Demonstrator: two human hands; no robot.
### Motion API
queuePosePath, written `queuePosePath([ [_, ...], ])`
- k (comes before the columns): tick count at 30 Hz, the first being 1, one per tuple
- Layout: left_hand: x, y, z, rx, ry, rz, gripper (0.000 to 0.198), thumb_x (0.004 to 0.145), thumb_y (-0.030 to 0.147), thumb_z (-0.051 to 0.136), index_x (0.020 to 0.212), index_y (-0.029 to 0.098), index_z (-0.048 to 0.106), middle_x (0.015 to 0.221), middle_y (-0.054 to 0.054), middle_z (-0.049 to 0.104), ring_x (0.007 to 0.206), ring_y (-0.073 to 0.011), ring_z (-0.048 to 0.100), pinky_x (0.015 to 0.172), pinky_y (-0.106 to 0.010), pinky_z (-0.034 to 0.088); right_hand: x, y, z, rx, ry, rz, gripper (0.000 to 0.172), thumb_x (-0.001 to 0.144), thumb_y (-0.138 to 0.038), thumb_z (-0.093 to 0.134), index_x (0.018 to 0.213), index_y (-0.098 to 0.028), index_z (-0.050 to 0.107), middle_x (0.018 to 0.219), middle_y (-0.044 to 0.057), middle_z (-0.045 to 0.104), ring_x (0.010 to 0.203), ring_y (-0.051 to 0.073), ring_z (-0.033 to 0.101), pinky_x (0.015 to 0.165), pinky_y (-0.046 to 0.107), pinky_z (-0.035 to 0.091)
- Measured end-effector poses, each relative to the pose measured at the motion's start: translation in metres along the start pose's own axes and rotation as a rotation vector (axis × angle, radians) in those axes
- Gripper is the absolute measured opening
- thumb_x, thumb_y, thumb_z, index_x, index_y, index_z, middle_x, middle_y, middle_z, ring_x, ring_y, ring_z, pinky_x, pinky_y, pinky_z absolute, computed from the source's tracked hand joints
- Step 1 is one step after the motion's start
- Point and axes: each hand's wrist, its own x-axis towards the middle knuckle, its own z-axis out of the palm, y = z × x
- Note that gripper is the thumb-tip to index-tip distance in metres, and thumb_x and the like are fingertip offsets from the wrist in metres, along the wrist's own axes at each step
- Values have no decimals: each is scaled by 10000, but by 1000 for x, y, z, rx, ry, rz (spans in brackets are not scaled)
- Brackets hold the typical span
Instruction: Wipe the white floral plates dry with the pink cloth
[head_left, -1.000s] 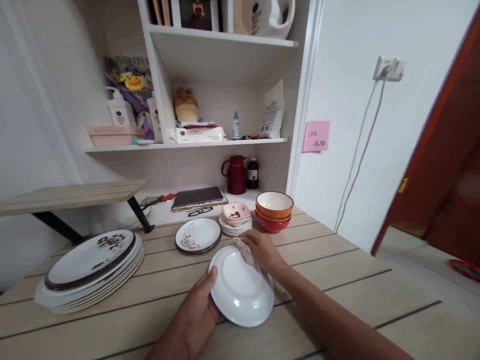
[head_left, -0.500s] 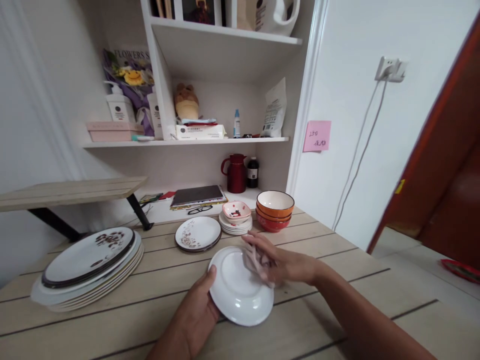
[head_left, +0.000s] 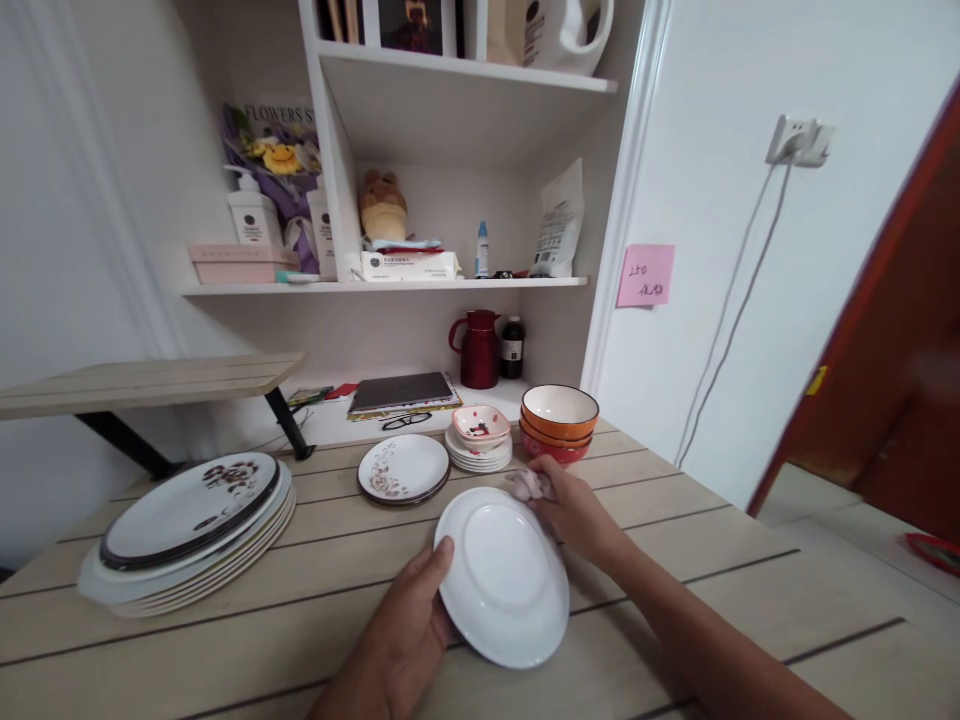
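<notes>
A white plate (head_left: 504,580) is tilted above the table, its underside with the raised foot ring facing me. My left hand (head_left: 412,620) grips it by the left edge, thumb on the near face and the other fingers hidden behind. Bunched in my right hand (head_left: 576,510) is a pale pinkish cloth (head_left: 529,485), at the plate's upper right rim. Just beyond the plate stands a stack of small white saucers (head_left: 480,458) topped by small patterned dishes (head_left: 481,424). Orange and red bowls (head_left: 559,425) are stacked to the right of them.
Brown-patterned plates (head_left: 403,468) lie on the slatted table (head_left: 315,640). A tall stack of large plates (head_left: 191,510) stands at the left, near a raised wooden shelf (head_left: 157,380). Behind are a laptop (head_left: 400,391), glasses (head_left: 406,421) and a red jug (head_left: 478,350).
My right hand with the cloth has moved off the plate's face to its upper right rim. The plate is tilted more, and the view has shifted slightly.
</notes>
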Motion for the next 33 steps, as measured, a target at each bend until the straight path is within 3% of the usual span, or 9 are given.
queuePosePath([
  [2,0,-1,2,1,12,3,477,810,371,647,1214,121,607,1062,-149,728,1050,-279,647,911,-386,482,2,-8,5,-46,1,-63,378,773,-136,521,1139,-191,600,1079,90,691,963,251,629,864,376,468],
  [6,1,-2,1,-8,-4,6,428,811,340,651,1177,118,626,1017,-148,737,1001,-266,663,899,-370,477,1,-40,21,-68,-40,-214,409,807,-91,487,1165,-210,644,1220,96,658,1114,260,600,962,384,439],
  [10,5,-6,-2,-27,9,36,279,795,272,670,1024,112,672,1001,-133,739,968,-247,668,889,-345,475,-9,-74,31,172,-223,-496,442,833,-63,452,1186,-237,653,1300,49,613,1218,197,544,1031,352,410],
  [13,6,-7,-4,-35,18,34,253,780,239,683,1000,114,677,1013,-127,738,976,-246,667,897,-343,474,-10,-82,32,297,-314,-571,450,867,-85,420,1227,-251,631,1251,28,648,1246,169,521,1048,343,402],
  [19,2,-3,-2,-48,-6,5,437,804,314,664,1189,111,623,1081,-150,722,1056,-276,645,934,-381,477,11,-39,20,131,-142,-344,393,853,-148,455,1201,-191,633,1272,93,626,1175,249,564,999,406,413],
  [23,2,-2,-3,-73,47,42,439,835,300,625,1230,112,591,1144,-140,703,1110,-270,622,961,-383,475,13,-19,2,-152,-155,-153,229,859,-180,462,973,-165,660,953,97,715,880,235,646,767,329,457],
  [28,5,-2,-3,-89,105,46,423,848,274,608,1228,92,582,1197,-150,676,1128,-263,615,966,-362,482,-9,-38,-16,-580,-223,25,123,821,-214,532,808,-165,643,821,146,699,756,259,660,635,306,406],
  [33,6,1,-3,-81,166,31,433,841,257,617,1239,90,576,1176,-157,686,1094,-265,637,956,-363,495,-41,-68,-16,-744,-349,-22,103,797,-196,569,833,-146,652,755,181,698,699,299,679,598,330,422],
])
